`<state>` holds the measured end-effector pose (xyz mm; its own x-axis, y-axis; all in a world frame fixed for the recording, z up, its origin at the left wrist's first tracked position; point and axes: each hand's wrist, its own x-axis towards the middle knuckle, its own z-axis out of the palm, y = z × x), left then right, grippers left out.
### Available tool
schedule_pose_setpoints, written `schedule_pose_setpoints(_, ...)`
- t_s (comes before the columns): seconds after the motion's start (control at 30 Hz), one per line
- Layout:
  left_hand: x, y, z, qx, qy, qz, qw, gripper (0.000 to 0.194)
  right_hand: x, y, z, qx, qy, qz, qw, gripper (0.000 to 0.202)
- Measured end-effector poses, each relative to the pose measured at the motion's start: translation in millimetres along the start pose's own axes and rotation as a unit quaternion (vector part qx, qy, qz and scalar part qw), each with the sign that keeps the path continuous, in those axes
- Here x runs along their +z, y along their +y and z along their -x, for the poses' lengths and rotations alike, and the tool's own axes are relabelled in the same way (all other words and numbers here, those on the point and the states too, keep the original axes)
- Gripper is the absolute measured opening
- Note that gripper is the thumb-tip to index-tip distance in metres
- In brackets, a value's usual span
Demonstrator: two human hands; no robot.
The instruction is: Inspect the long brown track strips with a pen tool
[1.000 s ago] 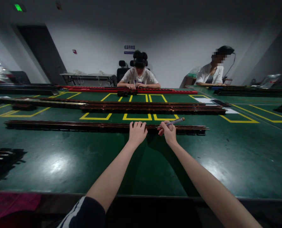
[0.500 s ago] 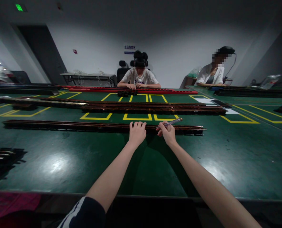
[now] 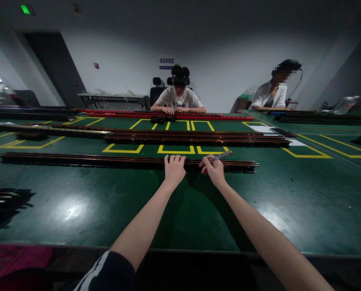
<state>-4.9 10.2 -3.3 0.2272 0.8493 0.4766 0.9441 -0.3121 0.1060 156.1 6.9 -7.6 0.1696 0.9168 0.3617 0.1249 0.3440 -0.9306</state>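
A long dark strip assembly (image 3: 77, 160) with thin coppery rods along it lies crosswise on the green table (image 3: 107, 214). My left hand (image 3: 174, 171) rests on it near the middle, its fingers curled over the strip; the fingertips' far side is hidden. Just to the right, my right hand (image 3: 213, 169) pinches a slim, pen-like tool (image 3: 219, 157), whose thin tip points left and down at the strip.
Beyond lies a second long bundle of dark strips (image 3: 195, 138), then a red strip (image 3: 217, 117) where a person (image 3: 179, 99) works. Another person (image 3: 271, 95) sits at the back right. More dark strips (image 3: 4, 204) lie at the left.
The dark strip has slid a little to the left, and my left hand has shifted slightly left with it. My right hand, with the tool, has hardly moved.
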Motion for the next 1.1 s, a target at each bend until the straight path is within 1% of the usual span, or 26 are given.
schedule_pose_setpoints(0.23, 2.6, -1.6, -0.7, -0.015, 0.007, 0.003, 1.0, 0.043, 0.4, -1.3, 0.9, 0.006, 0.017, -0.006, 1.0, 0.041)
schedule_pose_setpoints(0.5, 2.4, -2.0, -0.5, -0.026, 0.002, 0.007, 1.0, 0.042, -0.2, -0.2, 0.2, 0.002, 0.032, -0.031, 0.999, 0.041)
schedule_pose_setpoints(0.77, 3.2, -3.2, -0.3, -0.021, 0.001, 0.013, 1.0, 0.042, -1.3, -2.4, -0.3, 0.015, 0.077, -0.026, 0.997, 0.032)
schedule_pose_setpoints(0.9, 3.4, -2.8, 0.0, -0.021, 0.0, 0.008, 1.0, 0.043, -0.3, -3.9, 0.9, 0.011, 0.065, -0.015, 0.998, 0.032)
schedule_pose_setpoints(1.1, 5.7, -4.7, -0.6, -0.037, -0.002, 0.017, 0.999, 0.045, -1.0, -5.1, 2.7, -0.001, 0.036, 0.002, 0.999, 0.036)
